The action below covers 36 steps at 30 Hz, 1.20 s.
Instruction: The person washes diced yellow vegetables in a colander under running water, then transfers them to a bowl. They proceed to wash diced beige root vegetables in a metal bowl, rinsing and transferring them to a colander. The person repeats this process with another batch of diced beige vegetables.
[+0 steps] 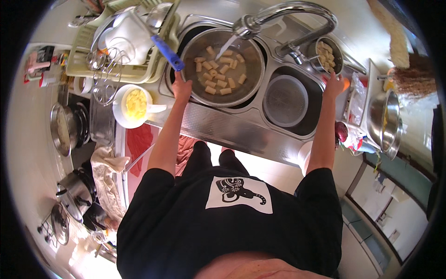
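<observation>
Water runs from the chrome faucet into a large metal basin set in the left sink bowl. Short, beige, tube-like pieces lie spread over its floor in shallow water. My left hand grips the basin's left rim, just below the end of a blue handle. At the right, behind the smaller sink bowl, my right hand holds the rim of a small metal pot. Similar beige pieces fill part of that pot. Whether the pot rests on the counter is unclear.
A round grey strainer sits in the right sink bowl. Left of the basin are a white handled bowl with yellow pieces and a dish rack with dishes. Metal bowls and a red onion are at right.
</observation>
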{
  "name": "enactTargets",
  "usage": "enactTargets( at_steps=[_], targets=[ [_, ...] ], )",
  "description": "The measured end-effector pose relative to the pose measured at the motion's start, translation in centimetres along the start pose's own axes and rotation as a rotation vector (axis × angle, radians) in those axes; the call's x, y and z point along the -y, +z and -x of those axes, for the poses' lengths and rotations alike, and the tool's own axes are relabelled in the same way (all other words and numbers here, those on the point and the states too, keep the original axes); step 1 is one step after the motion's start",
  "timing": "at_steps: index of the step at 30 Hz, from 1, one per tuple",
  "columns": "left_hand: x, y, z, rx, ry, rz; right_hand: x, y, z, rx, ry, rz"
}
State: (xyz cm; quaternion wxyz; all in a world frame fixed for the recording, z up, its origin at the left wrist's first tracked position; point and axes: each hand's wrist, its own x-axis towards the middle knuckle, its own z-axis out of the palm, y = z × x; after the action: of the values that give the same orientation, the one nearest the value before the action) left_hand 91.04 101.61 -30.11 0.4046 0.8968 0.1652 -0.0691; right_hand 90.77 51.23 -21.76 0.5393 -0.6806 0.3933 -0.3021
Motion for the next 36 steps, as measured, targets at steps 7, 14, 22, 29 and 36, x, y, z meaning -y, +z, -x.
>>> enactTargets(
  at_steps=[7,14,22,29,36],
  targets=[
    [-0.3,-0.5,1.2,-0.091,0.058,0.039,1.0,5.6,6.1,0.252,-0.297,0.236],
    [0.8,0.6,0.9,-0.104,0.088,-0.014,1.5,8.3,6.7,0.173,-0.628,0.717],
    [-0.4,0.2,2.4,-0.340,0.336,-0.314,1.2,8.8,10.1,0.049,-0.553,0.473],
    [-3.5,5.0,-1.3,0.054,0.137,0.118,-9.2,17.8,19.5,0.748,-0.377,0.476],
    [-1.8,11.1,-5.0,0.310,-0.495,0.772,-16.1,24.0,27.9,0.965,-0.024,0.220]
  ],
)
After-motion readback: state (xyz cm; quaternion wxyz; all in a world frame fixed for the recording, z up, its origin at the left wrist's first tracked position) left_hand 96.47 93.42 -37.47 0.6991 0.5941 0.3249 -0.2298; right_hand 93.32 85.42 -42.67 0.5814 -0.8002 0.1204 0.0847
